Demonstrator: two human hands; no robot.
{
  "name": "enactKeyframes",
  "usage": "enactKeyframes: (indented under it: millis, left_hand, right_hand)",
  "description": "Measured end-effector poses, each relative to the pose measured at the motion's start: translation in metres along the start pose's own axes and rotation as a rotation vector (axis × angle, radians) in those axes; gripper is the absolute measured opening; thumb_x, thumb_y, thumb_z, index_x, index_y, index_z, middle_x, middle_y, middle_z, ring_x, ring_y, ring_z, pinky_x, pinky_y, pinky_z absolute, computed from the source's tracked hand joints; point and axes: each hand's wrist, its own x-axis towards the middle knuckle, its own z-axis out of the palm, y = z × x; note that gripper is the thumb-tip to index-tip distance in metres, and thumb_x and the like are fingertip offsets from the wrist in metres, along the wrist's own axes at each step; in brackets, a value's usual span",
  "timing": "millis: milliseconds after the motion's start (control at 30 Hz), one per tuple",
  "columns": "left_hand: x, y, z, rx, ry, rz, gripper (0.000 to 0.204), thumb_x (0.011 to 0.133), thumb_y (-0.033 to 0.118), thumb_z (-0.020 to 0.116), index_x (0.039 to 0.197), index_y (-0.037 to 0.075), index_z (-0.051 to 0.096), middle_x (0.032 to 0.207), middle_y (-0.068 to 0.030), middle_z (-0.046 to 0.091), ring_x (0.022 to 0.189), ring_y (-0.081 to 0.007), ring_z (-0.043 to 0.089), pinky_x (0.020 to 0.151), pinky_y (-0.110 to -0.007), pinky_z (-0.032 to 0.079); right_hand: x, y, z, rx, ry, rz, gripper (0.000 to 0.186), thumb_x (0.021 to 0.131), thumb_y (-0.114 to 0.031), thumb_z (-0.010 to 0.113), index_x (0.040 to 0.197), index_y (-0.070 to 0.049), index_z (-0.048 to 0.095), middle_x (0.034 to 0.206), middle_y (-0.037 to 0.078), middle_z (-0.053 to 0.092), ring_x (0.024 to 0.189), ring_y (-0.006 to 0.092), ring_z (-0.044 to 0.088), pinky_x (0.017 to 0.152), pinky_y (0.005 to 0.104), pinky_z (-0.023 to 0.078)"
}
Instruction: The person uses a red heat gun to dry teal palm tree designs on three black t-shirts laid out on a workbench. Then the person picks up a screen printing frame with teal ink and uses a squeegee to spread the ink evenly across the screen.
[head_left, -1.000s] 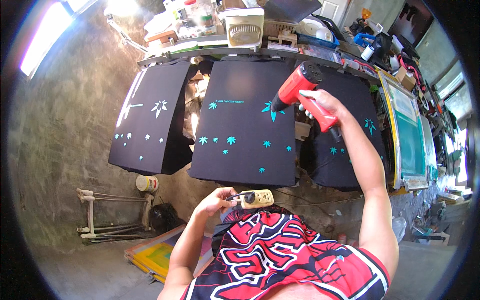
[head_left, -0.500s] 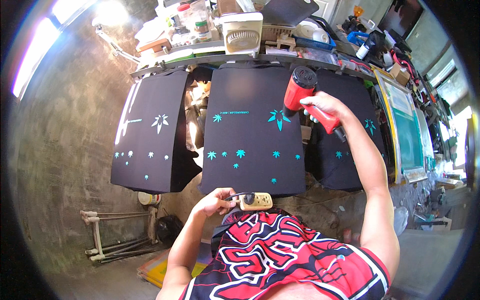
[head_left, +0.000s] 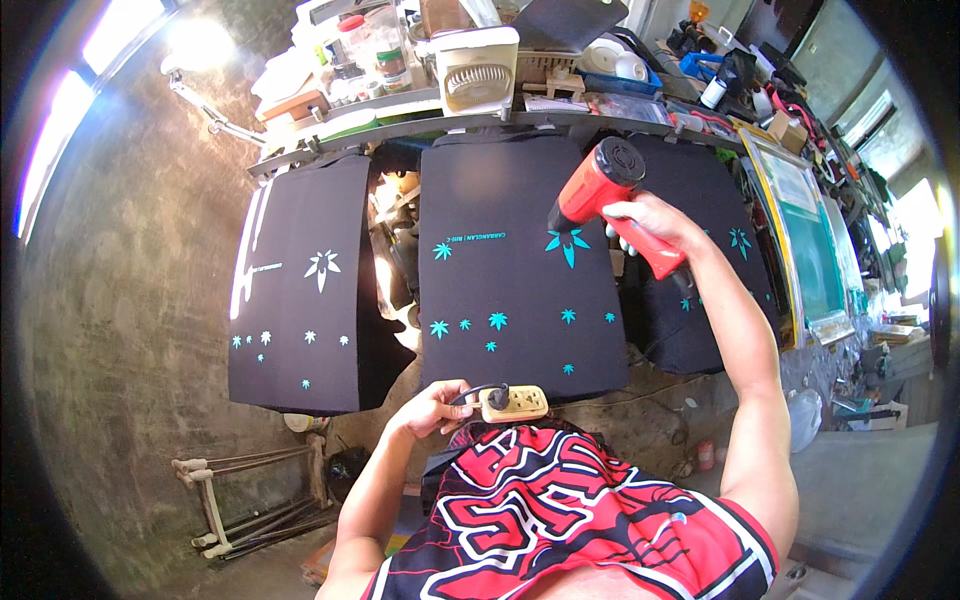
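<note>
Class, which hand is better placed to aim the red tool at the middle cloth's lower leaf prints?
Probably the right hand: it grips the red gun-shaped tool above the middle cloth. The left hand is busy holding the cream power strip.

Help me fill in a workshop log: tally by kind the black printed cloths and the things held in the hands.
Black printed cloths (left, middle, right): 3
Red heat gun, in the right hand: 1
Cream power strip, in the left hand: 1
Total: 5
</note>
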Motion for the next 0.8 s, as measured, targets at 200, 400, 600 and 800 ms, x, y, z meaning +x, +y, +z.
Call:
enactKeyframes:
  millis: [200, 400, 600, 800]
  left_hand:
    - [-0.005, 0.009, -0.011, -0.011, -0.005, 0.005, 0.013, 0.092, 0.007, 0.072, 0.095, 0.004, 0.060, 0.070, -0.0001, 0.058, 0.048, -0.0081, 0.044, 0.045, -0.024, 0.032]
    - [-0.004, 0.017, -0.016, 0.020, -0.016, -0.019, 0.013, 0.092, 0.007, 0.072, 0.094, 0.004, 0.059, 0.070, 0.0002, 0.058, 0.048, -0.0082, 0.044, 0.045, -0.024, 0.033]
    - [-0.001, 0.019, -0.020, 0.031, -0.017, -0.025, 0.013, 0.092, 0.008, 0.072, 0.094, 0.004, 0.060, 0.071, 0.0008, 0.058, 0.048, -0.0076, 0.044, 0.045, -0.024, 0.033]
    - [0.001, 0.020, -0.020, 0.037, -0.020, -0.022, 0.013, 0.092, 0.008, 0.073, 0.095, 0.004, 0.061, 0.072, 0.0010, 0.059, 0.049, -0.0072, 0.045, 0.045, -0.023, 0.033]
  right_hand:
    - [-0.003, 0.000, -0.002, -0.161, 0.071, 0.052, 0.035, 0.092, -0.036, 0.067, 0.103, -0.003, 0.065, 0.080, 0.006, 0.066, 0.061, 0.0150, 0.064, 0.055, 0.0314, 0.053]
    - [-0.012, 0.004, -0.002, -0.026, -0.020, 0.064, 0.037, 0.092, -0.037, 0.067, 0.105, -0.003, 0.064, 0.082, 0.006, 0.067, 0.063, 0.0147, 0.064, 0.056, 0.0304, 0.054]
    - [-0.013, 0.008, -0.002, -0.040, 0.107, 0.007, 0.037, 0.091, -0.038, 0.067, 0.105, -0.004, 0.065, 0.085, 0.006, 0.067, 0.064, 0.0150, 0.064, 0.055, 0.0304, 0.054]
    - [-0.014, 0.011, -0.005, -0.041, -0.011, 0.099, 0.037, 0.092, -0.039, 0.067, 0.104, -0.003, 0.065, 0.085, 0.005, 0.067, 0.064, 0.0144, 0.064, 0.056, 0.0318, 0.054]
